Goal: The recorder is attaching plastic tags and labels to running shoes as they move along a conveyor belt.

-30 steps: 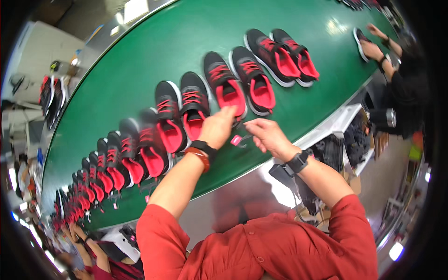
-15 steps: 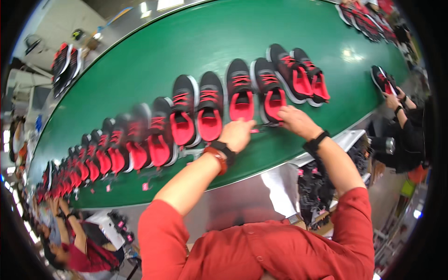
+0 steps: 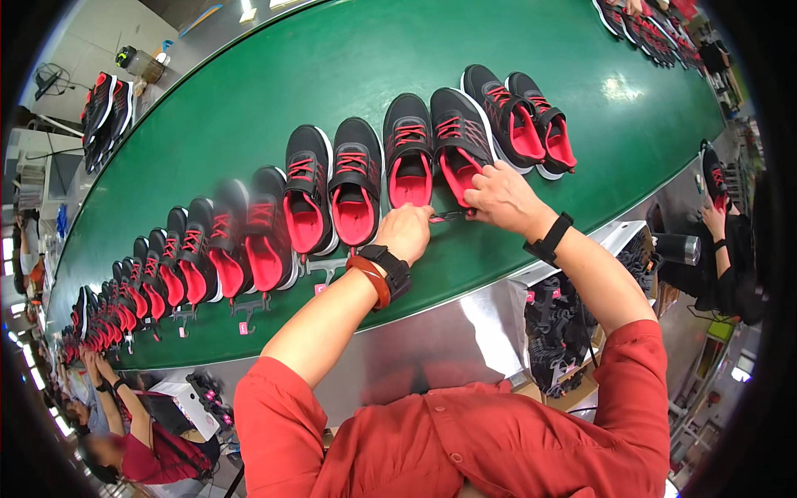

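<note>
1. Since the earlier frame, both hands sit at a different pair of black-and-pink sneakers (image 3: 432,149).
2. Left hand (image 3: 405,232) and right hand (image 3: 502,197) pinch a small dark hanger clip (image 3: 448,216) near the green tabletop's (image 3: 332,75) front edge.
3. Small pink tags (image 3: 319,289) lie near that edge.

A long green conveyor belt (image 3: 274,91) runs across in front of me, edged on my side by a shiny metal rim (image 3: 465,332). Beyond the belt's far edge lies a pale grey floor (image 3: 91,33) with a small fan (image 3: 48,79) standing on it. Bright ceiling light glares off the belt toward its right end. Below the rim, at my right, sits a bin of black hangers (image 3: 564,332).
</note>
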`<state>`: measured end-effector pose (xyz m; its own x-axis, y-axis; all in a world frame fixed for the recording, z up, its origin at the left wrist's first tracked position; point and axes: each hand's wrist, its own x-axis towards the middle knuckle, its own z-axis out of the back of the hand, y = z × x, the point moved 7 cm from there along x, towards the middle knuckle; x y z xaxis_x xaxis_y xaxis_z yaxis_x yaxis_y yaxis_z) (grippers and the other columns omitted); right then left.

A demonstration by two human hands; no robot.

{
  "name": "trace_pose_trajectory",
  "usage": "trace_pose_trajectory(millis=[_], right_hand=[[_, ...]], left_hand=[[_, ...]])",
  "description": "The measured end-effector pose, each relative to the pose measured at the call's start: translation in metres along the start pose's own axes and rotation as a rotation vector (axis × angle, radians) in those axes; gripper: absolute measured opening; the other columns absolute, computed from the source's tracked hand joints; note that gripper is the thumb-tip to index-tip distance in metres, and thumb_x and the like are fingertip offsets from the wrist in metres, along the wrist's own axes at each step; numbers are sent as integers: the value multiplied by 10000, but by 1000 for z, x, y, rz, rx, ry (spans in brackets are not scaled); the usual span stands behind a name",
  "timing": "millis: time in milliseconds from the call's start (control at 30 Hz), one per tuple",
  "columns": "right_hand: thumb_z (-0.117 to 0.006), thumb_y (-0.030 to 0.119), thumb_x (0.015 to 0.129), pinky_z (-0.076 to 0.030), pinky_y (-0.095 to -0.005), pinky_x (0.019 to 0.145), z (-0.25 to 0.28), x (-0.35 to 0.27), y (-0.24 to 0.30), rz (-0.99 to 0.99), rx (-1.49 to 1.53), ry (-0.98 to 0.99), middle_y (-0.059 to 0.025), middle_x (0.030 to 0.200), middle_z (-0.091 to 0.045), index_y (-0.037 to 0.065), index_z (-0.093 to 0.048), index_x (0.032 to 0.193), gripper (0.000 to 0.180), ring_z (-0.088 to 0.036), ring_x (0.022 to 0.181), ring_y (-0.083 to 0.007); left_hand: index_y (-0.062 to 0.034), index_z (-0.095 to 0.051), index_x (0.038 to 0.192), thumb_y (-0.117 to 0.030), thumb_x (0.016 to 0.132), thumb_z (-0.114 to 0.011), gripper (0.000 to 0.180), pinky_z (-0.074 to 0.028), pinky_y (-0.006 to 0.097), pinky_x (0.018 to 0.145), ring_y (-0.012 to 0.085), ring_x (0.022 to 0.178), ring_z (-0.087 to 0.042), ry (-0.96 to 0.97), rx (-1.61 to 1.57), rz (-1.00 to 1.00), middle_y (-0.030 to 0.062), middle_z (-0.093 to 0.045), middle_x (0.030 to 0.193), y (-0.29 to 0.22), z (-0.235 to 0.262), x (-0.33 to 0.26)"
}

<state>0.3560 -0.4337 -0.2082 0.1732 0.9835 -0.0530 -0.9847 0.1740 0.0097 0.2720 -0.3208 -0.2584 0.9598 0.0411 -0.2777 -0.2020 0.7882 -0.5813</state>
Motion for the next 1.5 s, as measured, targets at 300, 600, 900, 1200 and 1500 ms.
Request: trace_pose_trajectory(millis=[300,600,900,1200,1500], right_hand=[[-764,173,593,-403,-399,730,-9,-8,6,-223,166,-187,-68,785,-536,130,-599,768,244,-530,807,-265],[-764,212,633,-390,-367,782,-8,18,24,-263,-11,-4,-51,780,-605,156,-690,790,182,-562,842,-229],[-680,97,683,-406,-399,779,-32,0,18,-265,188,-216,-92,928,-584,106,-598,918,249,-557,835,-285],[-553,70,793,-432,-439,732,0,-17,33,-371,252,-345,-127,980,-561,70,-543,1085,292,-585,861,-332],[-724,99,689,-417,-471,899,47,-80,180,-344,567,-452,-188,1221,-497,59,-564,1112,454,-552,1005,-330]], left_hand=[[-5,-665,1040,90,774,-452,354,-479,398,899,403,1039,-582,-373,-409,-141,214,-553,1180,-2,2,-24],[-31,-672,963,4,799,-525,223,-490,450,768,368,906,-614,-263,-237,42,140,-604,1024,10,11,-28],[-37,-640,1038,96,749,-478,357,-475,419,910,399,1093,-568,-305,-403,-38,186,-494,1281,12,-8,-39],[-156,-432,1389,131,709,-461,739,-513,470,863,456,1122,-552,-165,-75,47,263,-223,1511,-6,-18,-54],[-51,-399,1388,138,760,-495,664,-414,460,1023,425,1259,-446,-339,-85,-59,263,-251,1484,3,-55,-196]])
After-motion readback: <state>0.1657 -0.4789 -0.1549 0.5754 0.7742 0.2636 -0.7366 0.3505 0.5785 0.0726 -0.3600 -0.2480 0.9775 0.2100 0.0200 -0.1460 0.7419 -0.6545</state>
